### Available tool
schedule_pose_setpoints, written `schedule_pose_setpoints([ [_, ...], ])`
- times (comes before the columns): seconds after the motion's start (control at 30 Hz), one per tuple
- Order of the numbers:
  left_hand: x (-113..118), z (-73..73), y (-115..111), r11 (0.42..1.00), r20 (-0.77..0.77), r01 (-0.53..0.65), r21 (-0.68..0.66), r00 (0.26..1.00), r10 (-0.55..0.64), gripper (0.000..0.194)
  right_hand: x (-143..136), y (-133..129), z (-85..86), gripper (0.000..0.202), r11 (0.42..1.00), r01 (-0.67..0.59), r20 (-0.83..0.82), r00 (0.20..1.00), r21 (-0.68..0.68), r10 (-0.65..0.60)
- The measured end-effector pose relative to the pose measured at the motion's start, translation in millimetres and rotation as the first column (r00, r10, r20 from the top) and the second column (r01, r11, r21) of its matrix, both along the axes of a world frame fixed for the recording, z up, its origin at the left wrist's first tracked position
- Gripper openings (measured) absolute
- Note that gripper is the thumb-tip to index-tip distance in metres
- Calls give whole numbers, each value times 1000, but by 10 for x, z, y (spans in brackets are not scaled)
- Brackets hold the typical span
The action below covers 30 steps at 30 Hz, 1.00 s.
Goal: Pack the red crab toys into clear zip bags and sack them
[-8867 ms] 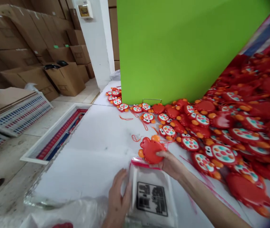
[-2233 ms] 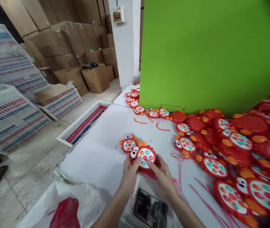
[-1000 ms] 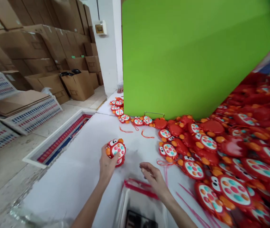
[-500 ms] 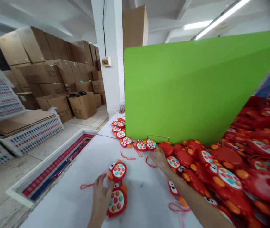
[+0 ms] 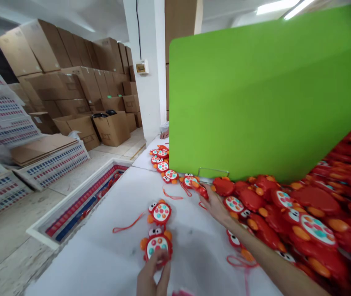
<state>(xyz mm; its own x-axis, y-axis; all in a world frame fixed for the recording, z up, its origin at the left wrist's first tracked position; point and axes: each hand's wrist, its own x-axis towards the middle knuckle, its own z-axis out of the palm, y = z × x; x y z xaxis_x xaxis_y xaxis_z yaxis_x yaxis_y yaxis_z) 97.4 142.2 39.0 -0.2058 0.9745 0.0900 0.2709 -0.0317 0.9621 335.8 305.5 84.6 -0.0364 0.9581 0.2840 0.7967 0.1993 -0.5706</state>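
Note:
My left hand (image 5: 154,273) is at the lower middle, its fingertips on the lower part of a red crab-shaped toy (image 5: 153,243) lying face up on the white table (image 5: 116,259). Just above it lies a second such toy (image 5: 161,212), with a red cord loop (image 5: 126,227) stretching left. Farther back, my right hand (image 5: 213,201) has its fingers closed around a red toy (image 5: 200,190), which is tilted up with its face mostly hidden. Beside that toy is another face-up one (image 5: 190,180).
A large heap of red toys (image 5: 311,205) fills the right side, behind and below a green board (image 5: 255,98). More toys (image 5: 163,166) line the board's left edge, near another person's hand (image 5: 164,135). A white crate (image 5: 44,240) stands left of the table.
My left hand has moved right, from beside the two toys onto the lower one. My right hand has taken hold of a toy near the board and tilted it. The view has shifted slightly.

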Motion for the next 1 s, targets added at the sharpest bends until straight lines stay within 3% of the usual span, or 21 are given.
schedule_pose_setpoints([
  [0.07, 68, 253, 0, 1000, -3, 25, 18, 1000, -25, 40, -117, -492, 148, 39, 990, -129, -73, 989, -54, 125],
  [0.17, 132, 597, 0, 985, -73, 160, 67, 985, -155, 61, -298, -1165, 404, 31, 909, -407, -329, 874, -95, 357],
  [0.23, 146, 732, -46, 963, -106, 262, 61, 961, -254, 53, -391, -1486, 525, 26, 861, -497, -404, 813, -105, 419],
  [0.3, 142, 794, -143, 941, -121, 335, 52, 937, -327, 37, -460, -1711, 560, 26, 851, -513, -451, 790, -112, 416],
  [0.5, 154, 859, -499, 936, -104, 348, 56, 934, -341, 25, -586, -2115, 389, 28, 936, -353, -492, 816, -8, 303],
  [0.67, 219, 944, -675, 927, -34, 373, -35, 927, -374, 18, -629, -2292, 345, 25, 951, -307, -481, 841, -48, 247],
  [0.77, 242, 902, -706, 928, -11, 368, -61, 929, -370, 16, -604, -2301, 345, 26, 944, -313, -496, 840, -109, 221],
  [0.9, 199, 734, -588, 978, 139, 187, -94, 975, -173, 23, -380, -2235, 351, 33, 976, -199, -519, 846, -92, 124],
  [1.0, 148, 634, -455, 982, 438, 76, -170, 899, 6, 36, -138, -2258, 354, 33, 999, -31, -480, 877, -41, 8],
])
